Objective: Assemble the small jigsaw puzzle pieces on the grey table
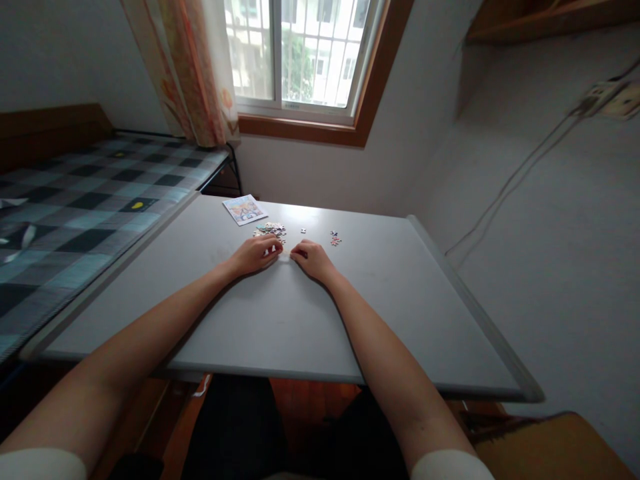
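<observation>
My left hand (256,255) rests on the table with its fingers curled and the thumb drawn in, close to the near side of a pile of jigsaw puzzle pieces (270,230). Facing it, a short gap away, my right hand (314,258) has its fingertips pinched together. Something small and pale shows between the fingertips, too faint to name. What either hand grips is hidden. A single puzzle piece (303,231) lies beyond my right hand. Farther right is a small cluster of puzzle pieces (335,239). Behind the pile lies a picture card (245,209) with a colourful print.
The grey table (280,320) has raised side edges. A bed with a checked cover (165,167) stands along its left. Beyond are a curtain (190,73) and a window (300,60). Cables (520,167) hang on the right wall; a brown chair (560,447) is at lower right.
</observation>
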Demonstrator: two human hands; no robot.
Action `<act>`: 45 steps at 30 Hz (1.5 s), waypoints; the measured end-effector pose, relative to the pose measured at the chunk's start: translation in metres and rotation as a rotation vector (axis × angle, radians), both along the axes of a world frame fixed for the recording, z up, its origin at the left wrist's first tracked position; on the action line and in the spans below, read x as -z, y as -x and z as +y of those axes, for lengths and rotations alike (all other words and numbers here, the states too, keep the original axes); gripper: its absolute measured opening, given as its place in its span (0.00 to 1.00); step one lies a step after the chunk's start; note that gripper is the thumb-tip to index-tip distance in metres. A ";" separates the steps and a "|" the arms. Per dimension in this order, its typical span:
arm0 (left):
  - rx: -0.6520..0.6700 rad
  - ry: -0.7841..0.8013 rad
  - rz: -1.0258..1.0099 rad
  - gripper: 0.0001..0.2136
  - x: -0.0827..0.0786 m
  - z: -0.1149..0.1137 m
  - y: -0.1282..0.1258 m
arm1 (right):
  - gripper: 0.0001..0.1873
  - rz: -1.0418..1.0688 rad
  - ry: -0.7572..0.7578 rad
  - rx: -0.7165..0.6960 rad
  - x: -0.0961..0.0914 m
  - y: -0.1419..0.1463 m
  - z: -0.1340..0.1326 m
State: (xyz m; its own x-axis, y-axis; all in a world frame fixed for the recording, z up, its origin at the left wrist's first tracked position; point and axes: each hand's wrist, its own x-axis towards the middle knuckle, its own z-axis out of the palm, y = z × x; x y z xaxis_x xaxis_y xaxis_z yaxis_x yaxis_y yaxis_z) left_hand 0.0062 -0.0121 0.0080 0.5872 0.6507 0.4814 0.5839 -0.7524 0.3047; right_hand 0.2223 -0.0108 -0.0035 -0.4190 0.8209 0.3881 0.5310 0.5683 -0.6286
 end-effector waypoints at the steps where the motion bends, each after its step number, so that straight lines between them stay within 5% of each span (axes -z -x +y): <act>1: 0.002 0.005 0.003 0.07 0.000 0.000 0.000 | 0.05 -0.002 0.004 0.001 -0.001 0.000 0.000; 45: -0.018 -0.036 0.030 0.06 0.001 0.002 -0.001 | 0.04 0.003 0.006 -0.003 -0.001 -0.001 -0.001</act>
State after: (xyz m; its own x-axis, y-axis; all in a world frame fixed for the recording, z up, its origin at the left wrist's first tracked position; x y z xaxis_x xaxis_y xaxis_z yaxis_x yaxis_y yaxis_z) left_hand 0.0072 -0.0099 0.0070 0.5903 0.6438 0.4869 0.6056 -0.7521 0.2601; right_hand 0.2231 -0.0115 -0.0029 -0.4203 0.8217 0.3849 0.5272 0.5664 -0.6334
